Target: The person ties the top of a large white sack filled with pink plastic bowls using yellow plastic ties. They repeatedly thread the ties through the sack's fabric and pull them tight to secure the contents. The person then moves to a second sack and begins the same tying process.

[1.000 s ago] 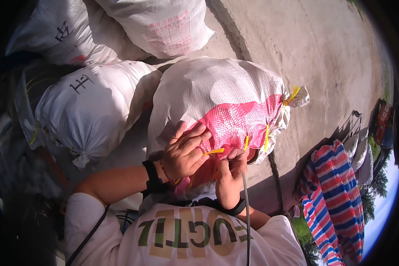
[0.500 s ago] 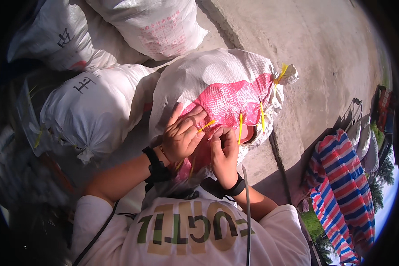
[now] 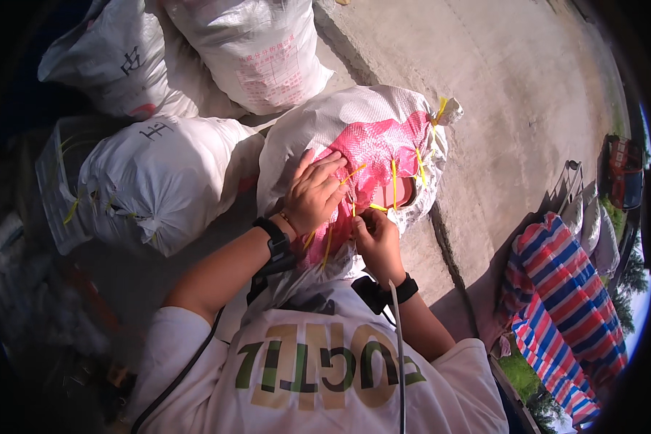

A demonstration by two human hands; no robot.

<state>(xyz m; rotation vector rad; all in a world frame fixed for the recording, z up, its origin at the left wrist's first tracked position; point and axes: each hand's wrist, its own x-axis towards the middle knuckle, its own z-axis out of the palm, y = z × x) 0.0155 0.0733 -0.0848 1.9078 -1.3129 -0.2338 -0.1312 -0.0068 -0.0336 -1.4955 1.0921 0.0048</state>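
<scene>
In front of me a bulging white-and-pink woven sack [image 3: 372,141] lies with several thin yellow ties [image 3: 394,181] through its fabric. My left hand [image 3: 311,201] rests flat on the pink part, fingers stretched out, close to an orange-yellow tie [image 3: 354,173]. At the sack's near side, my right hand [image 3: 380,242] pinches thumb and fingers together on a yellow tie [image 3: 378,208], whose end shows beside the fingertips. A gap between the ties shows something smooth and pinkish [image 3: 405,192] inside. The sack's far right corner is bunched and tied with yellow.
White stuffed sacks stand at the left [image 3: 163,173], far left [image 3: 116,61] and far middle [image 3: 257,54]. Concrete ground [image 3: 513,108] with a long crack runs along the right. A red-white-blue striped tarp [image 3: 564,275] covers something at the right. A grey cable [image 3: 398,347] hangs before my shirt.
My right hand has moved down and slightly right from the pink fabric to the sack's near edge. My left hand stays on the sack. The whole view has shifted a little.
</scene>
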